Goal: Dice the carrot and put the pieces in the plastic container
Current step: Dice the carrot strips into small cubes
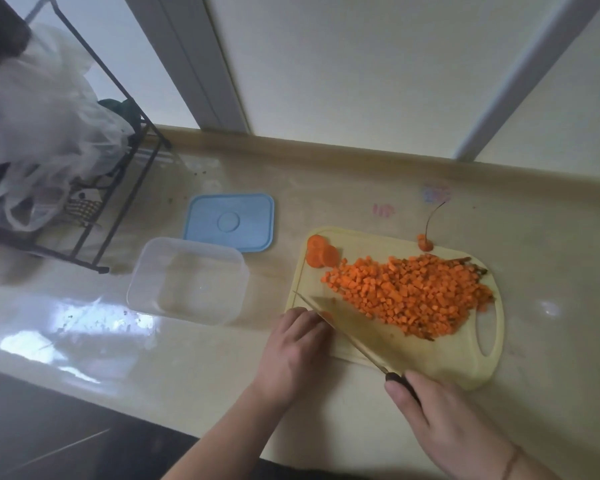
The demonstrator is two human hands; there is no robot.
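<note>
A heap of small orange carrot dice (409, 296) covers the middle of the pale yellow cutting board (465, 358). Two round carrot slices (321, 252) lie at the board's far left corner, and the carrot's tail end (424, 243) sits at its far edge. My right hand (444, 424) grips the dark handle of a knife (354, 327), whose blade lies slanted over the board's near left part. My left hand (293, 348) has curled fingers on a small carrot piece at the blade; the piece is mostly hidden. The clear plastic container (187, 280) stands empty left of the board.
The container's blue lid (230, 221) lies flat behind the container. A black wire rack (94, 188) with plastic bags (39, 126) fills the far left of the counter. A raised ledge and window frame run along the counter's back edge.
</note>
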